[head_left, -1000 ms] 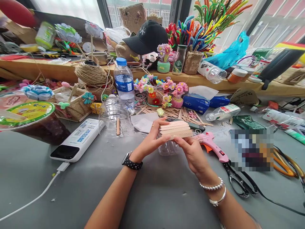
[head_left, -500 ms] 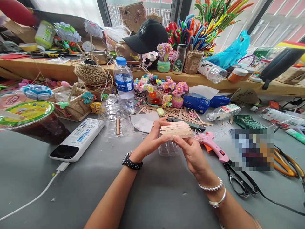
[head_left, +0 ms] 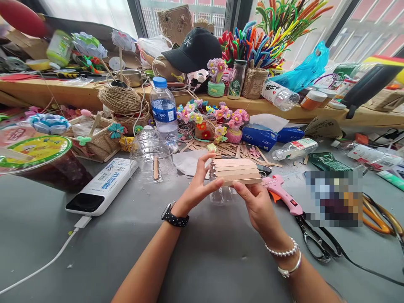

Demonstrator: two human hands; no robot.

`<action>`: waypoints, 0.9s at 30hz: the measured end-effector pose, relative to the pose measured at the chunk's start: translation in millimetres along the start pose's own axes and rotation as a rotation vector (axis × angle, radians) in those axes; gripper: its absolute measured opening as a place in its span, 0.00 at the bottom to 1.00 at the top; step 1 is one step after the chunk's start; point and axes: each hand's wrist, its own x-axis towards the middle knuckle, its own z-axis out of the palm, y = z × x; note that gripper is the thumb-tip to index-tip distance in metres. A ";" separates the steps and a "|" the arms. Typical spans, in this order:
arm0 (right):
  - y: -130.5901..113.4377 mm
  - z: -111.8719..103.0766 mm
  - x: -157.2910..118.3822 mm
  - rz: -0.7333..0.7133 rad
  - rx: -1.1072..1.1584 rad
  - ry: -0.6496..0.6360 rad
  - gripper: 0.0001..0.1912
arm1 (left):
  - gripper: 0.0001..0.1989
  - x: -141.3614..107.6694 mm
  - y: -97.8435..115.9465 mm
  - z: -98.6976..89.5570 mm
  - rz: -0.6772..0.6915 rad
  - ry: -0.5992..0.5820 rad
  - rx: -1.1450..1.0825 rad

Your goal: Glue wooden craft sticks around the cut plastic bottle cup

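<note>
A panel of pale wooden craft sticks (head_left: 237,170), laid side by side, is held up above the grey table. My right hand (head_left: 257,202) grips its near edge, thumb on the front and the other fingers underneath. My left hand (head_left: 200,183) is at the panel's left end, thumb and index finger spread, the thumb tip by the near left corner. Beneath the panel a clear plastic piece (head_left: 222,196) shows in part. Just to the right lies a pink glue gun (head_left: 285,195).
Left on the grey table (head_left: 104,256) are a white power bank (head_left: 102,185) and a lidded drink cup (head_left: 50,164). A cut clear bottle (head_left: 151,155) and loose sticks (head_left: 233,149) lie behind my hands. Black-handled scissors (head_left: 315,240) lie right.
The left fingers have opened away from the panel's left end. The panel has shifted slightly right with my right hand, showing more of its surface and the plastic below.
</note>
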 end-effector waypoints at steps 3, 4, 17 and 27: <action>-0.7 -3.5 0.7 -0.039 -0.022 0.016 0.17 | 0.36 1.9 -2.0 0.7 -0.129 -0.078 -0.087; -0.6 -5.2 0.9 -0.051 -0.035 0.023 0.18 | 0.38 2.5 -2.1 1.0 -0.166 -0.109 -0.116; 1.9 -18.3 4.8 0.008 -0.214 0.093 0.17 | 0.32 3.7 -3.7 1.5 -0.096 0.069 -0.155; -0.4 -18.0 3.0 -0.093 -0.400 0.332 0.27 | 0.33 3.1 -2.7 6.0 -0.052 0.142 -0.113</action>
